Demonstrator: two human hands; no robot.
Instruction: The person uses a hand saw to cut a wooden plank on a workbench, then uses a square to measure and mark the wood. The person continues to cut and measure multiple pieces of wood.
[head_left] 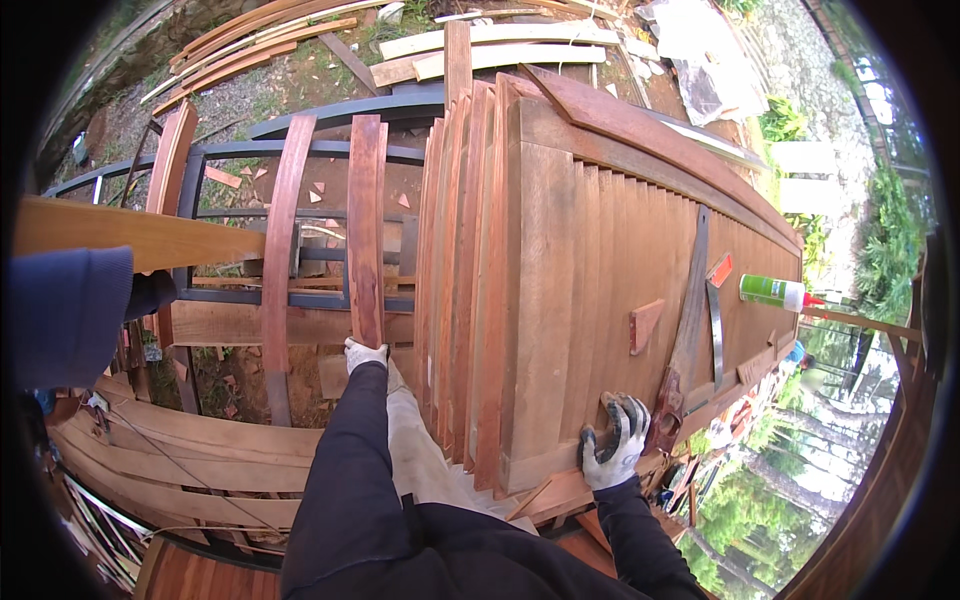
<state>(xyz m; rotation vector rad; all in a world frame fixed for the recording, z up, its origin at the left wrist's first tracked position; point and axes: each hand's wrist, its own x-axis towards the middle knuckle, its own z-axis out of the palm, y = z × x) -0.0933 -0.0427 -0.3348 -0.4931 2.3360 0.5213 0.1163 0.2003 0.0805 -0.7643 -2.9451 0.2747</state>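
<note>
My left hand (365, 353), in a white glove, grips the lower end of a reddish wooden slat (366, 225) that stands across the dark metal frame (300, 150). My right hand (614, 443), in a grey and black glove, rests flat with fingers spread on the planked wooden surface (560, 260). It holds nothing and lies just left of the handle of a hand saw (686, 320). A row of slats on edge (465, 270) stands between my two hands.
A green bottle (771, 291), a wooden wedge (644, 323), a metal strip (715, 335) and an orange piece (720, 268) lie on the planks at right. Another person's blue sleeve (65, 310) is at left beside a pale plank (140, 236). Loose boards (500, 50) lie on the ground below.
</note>
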